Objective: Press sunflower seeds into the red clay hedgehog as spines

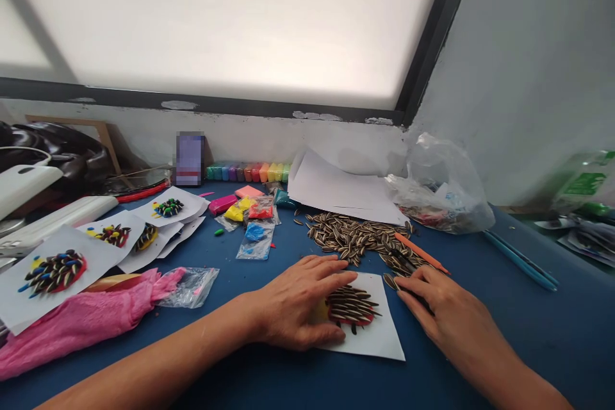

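Observation:
A hedgehog-like figure [353, 305] of striped sunflower seeds stuck in red clay lies on a white sheet [387, 343] in front of me. My left hand [307, 301] rests over the left part of the sheet and figure, fingers stretched out, hiding some yellow clay. To the right of the sheet, my right hand [435, 301] pinches a single sunflower seed [391, 281] between thumb and fingertips. Just behind the hands spreads a heap of sunflower seeds [346, 236]. A dark slender object by the right fingers is partly hidden, and I cannot tell its kind.
An orange tool [423, 253] lies on the seeds. Finished seed figures on paper [52, 273] and a pink cloth [91, 320] lie left. Clay packets [254, 232], a phone [189, 160], blank paper [336, 189], a plastic bag [442, 195] and a blue stick-like tool [521, 261] stand around.

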`<state>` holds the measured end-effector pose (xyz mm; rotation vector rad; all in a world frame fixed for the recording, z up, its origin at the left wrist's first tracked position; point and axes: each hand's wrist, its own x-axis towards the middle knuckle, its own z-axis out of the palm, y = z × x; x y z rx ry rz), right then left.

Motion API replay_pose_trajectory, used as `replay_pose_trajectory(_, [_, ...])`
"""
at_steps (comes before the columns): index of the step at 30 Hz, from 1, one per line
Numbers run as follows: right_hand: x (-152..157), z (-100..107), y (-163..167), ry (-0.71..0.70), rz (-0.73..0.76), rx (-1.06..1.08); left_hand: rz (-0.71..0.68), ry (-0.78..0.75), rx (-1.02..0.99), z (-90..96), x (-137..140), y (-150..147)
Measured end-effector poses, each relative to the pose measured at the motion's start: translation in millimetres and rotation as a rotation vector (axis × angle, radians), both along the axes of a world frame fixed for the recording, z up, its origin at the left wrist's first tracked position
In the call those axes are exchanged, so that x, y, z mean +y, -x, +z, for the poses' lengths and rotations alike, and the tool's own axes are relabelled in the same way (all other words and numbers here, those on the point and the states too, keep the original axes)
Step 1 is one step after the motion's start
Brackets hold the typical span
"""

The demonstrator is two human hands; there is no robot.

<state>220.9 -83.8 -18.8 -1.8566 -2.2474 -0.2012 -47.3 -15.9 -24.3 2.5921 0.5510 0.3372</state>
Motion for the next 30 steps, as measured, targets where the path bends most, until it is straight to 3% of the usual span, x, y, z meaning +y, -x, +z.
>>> replay_pose_trajectory(15, [10, 11, 3, -0.157, -0.02, -0.018, -0.01, -0.027, -0.017, -2.2, 1, 0])
replay_pose_trajectory(22, [2, 26, 17, 0.006, 0.084, 0.213, -0.025, -0.034, -0.047, -3.5, 2, 0])
replay_pose_trajectory(26, [-10, 31, 17, 0.041, 0.171, 0.137, -0.028, -0.038, -0.051, -4.1, 3, 0])
replay_pose_trajectory(30, [-20, 22, 9, 0.069, 0.234, -0.023, -0.029, -0.036, -0.048, -3.9, 3, 1])
